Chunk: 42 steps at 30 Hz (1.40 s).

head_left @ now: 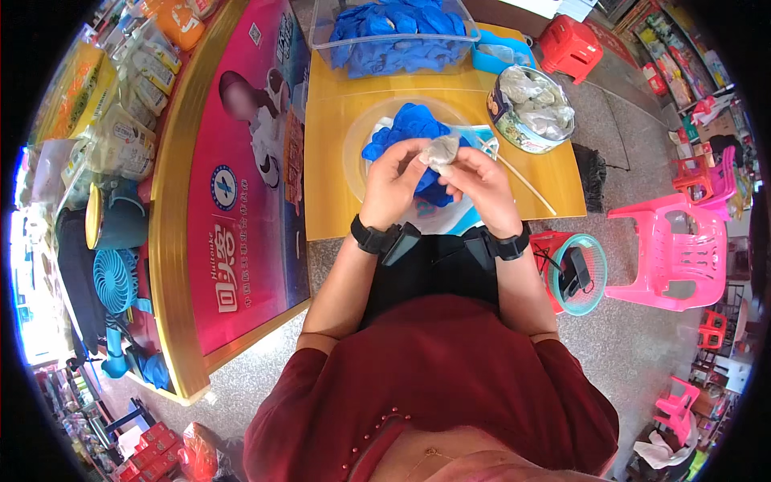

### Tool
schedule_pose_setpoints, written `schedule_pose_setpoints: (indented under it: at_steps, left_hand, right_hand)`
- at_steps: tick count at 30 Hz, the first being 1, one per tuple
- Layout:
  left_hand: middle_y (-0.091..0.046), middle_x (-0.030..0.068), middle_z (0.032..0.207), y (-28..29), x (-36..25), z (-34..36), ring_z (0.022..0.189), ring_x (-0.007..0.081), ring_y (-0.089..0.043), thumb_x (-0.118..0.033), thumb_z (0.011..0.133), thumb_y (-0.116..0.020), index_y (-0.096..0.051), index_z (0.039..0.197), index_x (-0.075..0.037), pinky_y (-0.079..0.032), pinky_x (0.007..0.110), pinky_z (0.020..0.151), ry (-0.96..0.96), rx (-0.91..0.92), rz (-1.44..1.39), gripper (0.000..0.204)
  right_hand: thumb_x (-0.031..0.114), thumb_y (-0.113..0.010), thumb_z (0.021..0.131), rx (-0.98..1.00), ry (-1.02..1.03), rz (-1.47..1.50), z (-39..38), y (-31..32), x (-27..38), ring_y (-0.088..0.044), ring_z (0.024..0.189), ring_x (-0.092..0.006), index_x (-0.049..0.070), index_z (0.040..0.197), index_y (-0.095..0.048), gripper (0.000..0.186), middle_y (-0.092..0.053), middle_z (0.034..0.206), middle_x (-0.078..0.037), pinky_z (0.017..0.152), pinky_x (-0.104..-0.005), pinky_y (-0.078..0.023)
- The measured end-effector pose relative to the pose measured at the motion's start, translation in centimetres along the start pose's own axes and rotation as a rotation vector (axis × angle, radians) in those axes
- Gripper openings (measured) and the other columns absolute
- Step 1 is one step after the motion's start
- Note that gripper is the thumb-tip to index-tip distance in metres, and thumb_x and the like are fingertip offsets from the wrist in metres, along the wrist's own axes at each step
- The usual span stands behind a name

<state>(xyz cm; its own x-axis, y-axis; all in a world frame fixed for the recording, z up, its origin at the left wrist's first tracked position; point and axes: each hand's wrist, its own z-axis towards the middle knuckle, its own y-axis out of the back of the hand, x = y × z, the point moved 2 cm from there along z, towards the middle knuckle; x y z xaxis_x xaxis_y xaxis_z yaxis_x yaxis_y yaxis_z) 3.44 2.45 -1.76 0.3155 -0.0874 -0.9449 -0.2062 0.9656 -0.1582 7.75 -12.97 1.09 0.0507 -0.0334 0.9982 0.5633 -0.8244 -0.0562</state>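
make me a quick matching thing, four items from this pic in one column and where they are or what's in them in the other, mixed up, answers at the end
1. clear plastic bin
2. pale crumpled piece
3. round tin
4. pink armchair

A. filled with pale bundles
B. to the right of the yellow table
C. filled with blue items
D. between left hand and right hand

Pairs: 1-C, 2-D, 3-A, 4-B

Shows greyish white on the small bundle (pixel 442 150), vivid blue on the crumpled pile (pixel 419 122), yellow on the table (pixel 325 193), maroon on the shirt (pixel 450 353), pink on the armchair (pixel 683 248), speckled grey on the floor (pixel 642 345).
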Motion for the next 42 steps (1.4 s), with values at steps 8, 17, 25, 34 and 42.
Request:
schedule_pose_setpoints:
  at_steps: [8,17,25,34,42]
  left_hand:
    - [-0.064,0.0073,0.106,0.2,0.6,-0.3,0.094,0.0144,-0.061,-0.009,0.090,-0.062,-0.056,0.119,0.001,-0.048,0.028,0.086,0.158,0.086,-0.143,0.032]
    - [-0.061,0.0049,0.107,0.6,0.0,0.0,0.077,0.0066,-0.057,-0.014,0.084,-0.072,-0.056,0.119,0.001,-0.046,0.021,0.066,0.404,0.107,-0.256,0.042]
    - [-0.061,0.0012,0.105,-0.3,0.7,0.0,0.083,0.0069,-0.056,-0.005,0.085,-0.068,-0.059,0.117,-0.002,-0.046,0.022,0.073,0.189,-0.089,-0.254,0.033]
    - [-0.063,0.0008,0.094,-0.5,0.1,-0.3,0.084,0.0078,-0.057,-0.009,0.089,-0.065,-0.060,0.105,-0.004,-0.047,0.023,0.074,0.250,-0.127,-0.343,0.018]
    - [-0.061,-0.0008,0.090,-0.9,0.1,-0.6,0.084,0.0065,-0.054,-0.008,0.088,-0.066,-0.061,0.096,-0.004,-0.045,0.021,0.074,0.068,-0.219,-0.329,0.010]
  right_hand:
    - [0.011,-0.069,0.084,-0.151,0.527,-0.564,0.1,-0.1,0.6,-0.062,0.081,-0.0128,0.003,0.105,-0.061,0.024,-0.065,0.092,-0.006,0.071,-0.0265,-0.050]
    - [0.012,-0.069,0.086,-0.239,0.180,-0.169,0.4,0.4,-1.2,-0.054,0.076,-0.0057,0.000,0.097,-0.059,0.019,-0.061,0.086,-0.001,0.067,-0.0213,-0.047]
    - [0.018,-0.065,0.090,-0.096,0.101,-0.060,0.2,0.3,-0.9,-0.055,0.072,-0.0045,0.002,0.098,-0.062,0.018,-0.061,0.083,0.001,0.064,-0.0203,-0.046]
    - [0.017,-0.065,0.090,-0.097,0.070,-0.045,-0.2,-0.7,-0.8,-0.052,0.070,-0.0033,0.000,0.093,-0.064,0.018,-0.062,0.079,0.001,0.059,-0.0197,-0.043]
    - [0.017,-0.062,0.092,-0.023,0.141,-0.001,-0.3,-1.1,-0.6,-0.049,0.069,-0.0049,-0.001,0.089,-0.062,0.019,-0.057,0.076,0.003,0.061,-0.0226,-0.042]
